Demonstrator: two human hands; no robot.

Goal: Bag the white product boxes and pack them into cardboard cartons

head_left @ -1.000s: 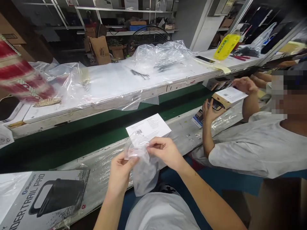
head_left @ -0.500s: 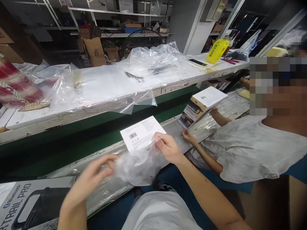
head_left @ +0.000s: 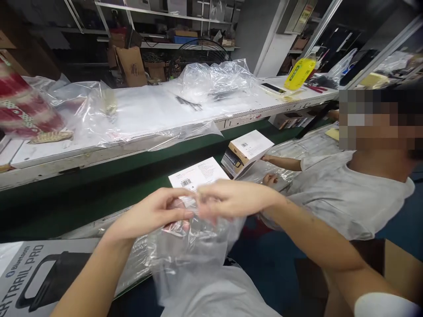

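My left hand (head_left: 155,213) and my right hand (head_left: 228,199) meet in front of me, both pinching the top edge of a clear plastic bag (head_left: 194,251) that hangs down over my lap. The right hand is smeared by motion. Just behind the hands a small white box (head_left: 196,174) with a barcode label lies on the near ledge by the green conveyor belt (head_left: 99,193).
A large printed carton (head_left: 29,277) lies at the lower left. A co-worker on the right holds another white-topped box (head_left: 246,147). Across the belt, a white bench (head_left: 148,114) carries loose plastic bags, a yellow bottle (head_left: 300,72) and a phone.
My left hand, which had let go and swung out left, has come back to the bag's top edge. The bag now hangs lower. The co-worker's box moved left.
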